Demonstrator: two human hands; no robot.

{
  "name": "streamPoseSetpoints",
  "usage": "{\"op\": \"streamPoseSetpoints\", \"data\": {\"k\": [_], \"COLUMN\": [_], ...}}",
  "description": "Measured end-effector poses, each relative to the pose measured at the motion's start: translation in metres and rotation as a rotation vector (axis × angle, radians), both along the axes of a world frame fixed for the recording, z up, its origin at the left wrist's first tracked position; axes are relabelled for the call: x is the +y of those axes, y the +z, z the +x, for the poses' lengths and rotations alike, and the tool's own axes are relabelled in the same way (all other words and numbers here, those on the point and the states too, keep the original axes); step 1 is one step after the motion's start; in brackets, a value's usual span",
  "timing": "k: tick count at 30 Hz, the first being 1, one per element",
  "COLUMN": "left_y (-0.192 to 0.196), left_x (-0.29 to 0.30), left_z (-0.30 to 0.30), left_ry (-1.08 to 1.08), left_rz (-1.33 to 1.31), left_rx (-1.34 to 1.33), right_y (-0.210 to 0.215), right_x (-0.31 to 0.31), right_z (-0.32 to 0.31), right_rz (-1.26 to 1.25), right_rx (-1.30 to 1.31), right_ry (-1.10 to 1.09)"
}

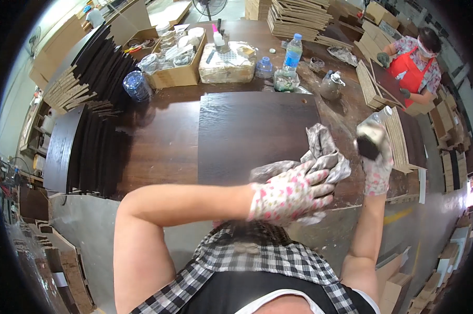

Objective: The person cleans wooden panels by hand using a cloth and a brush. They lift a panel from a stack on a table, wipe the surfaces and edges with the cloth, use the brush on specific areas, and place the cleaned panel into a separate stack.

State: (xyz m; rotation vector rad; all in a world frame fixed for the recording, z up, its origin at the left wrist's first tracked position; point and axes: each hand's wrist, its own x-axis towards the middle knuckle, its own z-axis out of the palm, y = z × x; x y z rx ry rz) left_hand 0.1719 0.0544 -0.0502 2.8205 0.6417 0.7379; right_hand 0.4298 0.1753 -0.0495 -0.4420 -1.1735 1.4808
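Observation:
A dark brown wood-grain panel (pixel 254 131) lies flat on the table in front of me. My left hand (pixel 294 193), in a white glove with pink flowers, rests over its near right part. Its fingers are closed on a crumpled grey stained rag (pixel 328 152). To the right, my right hand (pixel 375 152), in a similar glove with dirty fingers, is wrapped round a clear plastic bottle (pixel 376 119). The bottle leans with its white cap up and to the right. A blurred black patch shows at the lower end of the grip, perhaps dark liquid.
Dark panels (pixel 84 152) stand stacked at the left. Behind lie a cardboard box (pixel 176 76) of supplies, a wrapped block (pixel 227 68) and a blue-labelled water bottle (pixel 293 52). More boards (pixel 398 138) stand at the right, near a co-worker in a red apron (pixel 414 70).

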Motion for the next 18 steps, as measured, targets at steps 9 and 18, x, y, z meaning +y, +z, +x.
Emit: {"op": "streamPoseSetpoints", "data": {"k": [9,18], "left_y": [-0.013,-0.015], "left_x": [-0.074,-0.067], "left_z": [-0.054,-0.054], "left_ry": [0.271,0.220], "left_rz": [0.038,0.081], "left_rx": [0.168,0.055], "right_y": [0.035,0.046], "right_x": [0.097,0.073], "right_z": [-0.141,-0.320], "right_rz": [0.511,0.835], "right_rx": [-1.096,-1.082], "right_ry": [-0.114,0.330]}}
